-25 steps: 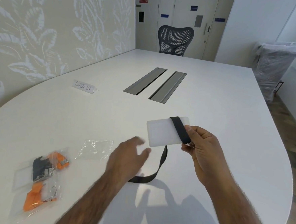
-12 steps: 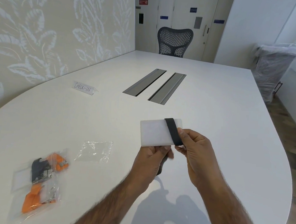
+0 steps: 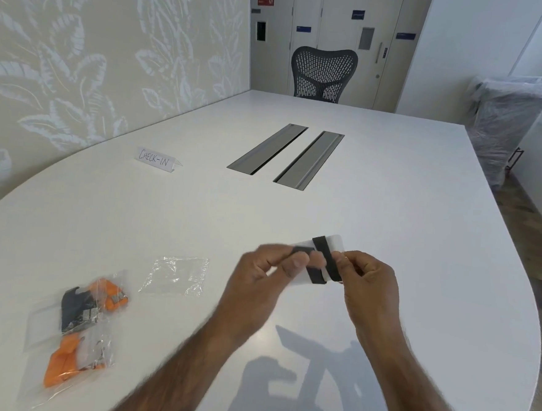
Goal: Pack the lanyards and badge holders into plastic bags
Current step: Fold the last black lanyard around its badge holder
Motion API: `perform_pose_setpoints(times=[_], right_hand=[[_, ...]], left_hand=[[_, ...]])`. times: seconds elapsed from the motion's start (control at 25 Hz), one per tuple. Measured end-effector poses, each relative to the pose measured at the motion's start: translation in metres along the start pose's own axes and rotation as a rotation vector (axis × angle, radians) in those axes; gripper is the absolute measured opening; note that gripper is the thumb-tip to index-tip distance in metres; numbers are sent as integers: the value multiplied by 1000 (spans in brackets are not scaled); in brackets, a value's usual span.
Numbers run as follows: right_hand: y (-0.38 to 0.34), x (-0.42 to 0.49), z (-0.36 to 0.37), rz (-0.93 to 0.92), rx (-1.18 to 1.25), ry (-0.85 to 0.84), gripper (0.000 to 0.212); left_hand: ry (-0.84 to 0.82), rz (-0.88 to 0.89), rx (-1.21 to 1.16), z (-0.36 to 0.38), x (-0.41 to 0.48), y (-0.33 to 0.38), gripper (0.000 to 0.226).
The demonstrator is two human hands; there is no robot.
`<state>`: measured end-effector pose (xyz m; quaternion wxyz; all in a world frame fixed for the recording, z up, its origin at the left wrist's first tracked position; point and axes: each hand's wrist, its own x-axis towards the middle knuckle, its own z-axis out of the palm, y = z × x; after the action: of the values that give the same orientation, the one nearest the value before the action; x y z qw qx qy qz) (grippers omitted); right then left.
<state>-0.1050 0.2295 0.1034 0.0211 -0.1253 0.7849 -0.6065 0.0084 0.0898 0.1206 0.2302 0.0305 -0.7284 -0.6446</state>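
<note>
Above the white table [image 3: 391, 213] I hold a clear badge holder [image 3: 336, 243] with a black lanyard [image 3: 323, 257] wound around it. My right hand [image 3: 366, 286] pinches the holder's right end, over the strap. My left hand [image 3: 264, 275] grips the loose strap end at the holder's left side. An empty clear plastic bag [image 3: 176, 275] lies flat on the table to the left of my hands. Further left sit filled bags [image 3: 78, 326] with orange and black lanyards and holders inside.
A folded paper sign reading CHECK-IN [image 3: 157, 160] stands at the left of the table. Two grey cable slots [image 3: 286, 155] run down the middle. A mesh office chair [image 3: 322, 72] stands at the far end, and a plastic-wrapped bin [image 3: 506, 125] on the right floor.
My left hand came up from the table, took the dangling strap and brought it over the holder. The strap now shows two turns, and nothing hangs down.
</note>
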Motion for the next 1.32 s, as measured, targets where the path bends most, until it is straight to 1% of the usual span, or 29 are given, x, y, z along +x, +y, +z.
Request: perform_pose_setpoints(times=[0.08,0.2,0.24,0.32,0.4,0.44,0.52,0.6,0.64,0.68,0.76,0.84,0.88,0.96,1.08,1.2,1.32], right_hand=[[0,-5,-2,-13,-42,-87,23],[-1,-16,-6,-48,-7,-332,26],[-2,-18,-8,-58,24,-412,26],[-4,-19,-11,-57,125,-523,27],[-3,-18,-13,-19,288,-555,27],[-3,-17,-12,10,363,-544,28],[-1,-15,-8,62,462,-494,30],[2,-14,-3,97,502,-417,31],[4,-13,0,109,504,-376,31],[5,-13,2,115,501,-341,30],[5,-14,7,119,510,-279,26],[5,-14,12,123,499,-190,25],[6,-13,14,123,467,-146,25],[10,-14,17,129,385,-66,24],[16,-19,21,118,268,26,24],[19,-25,23,92,175,40,27],[20,-36,28,92,94,-43,28]], left_hand=[[32,38,-18,-14,14,1,22],[-4,7,-5,-35,36,-5,23],[-35,-35,-10,-40,41,-7,23],[-118,-171,-106,-45,45,-15,23],[-166,-309,-255,-42,40,-25,21],[-170,-335,-301,-40,34,-30,18],[-172,-331,-390,-32,19,-38,24],[-176,-300,-482,-21,9,-43,28],[-156,-292,-488,-16,6,-45,28],[-115,-298,-457,-11,4,-48,28],[-40,-322,-314,-3,-2,-50,23],[-49,-347,-163,4,-10,-51,11],[-70,-360,-107,5,-14,-50,12],[-71,-365,-30,7,-22,-47,14],[40,-300,17,7,-25,-39,8],[128,-189,74,4,-23,-35,11],[160,-114,182,3,-18,-42,7]])
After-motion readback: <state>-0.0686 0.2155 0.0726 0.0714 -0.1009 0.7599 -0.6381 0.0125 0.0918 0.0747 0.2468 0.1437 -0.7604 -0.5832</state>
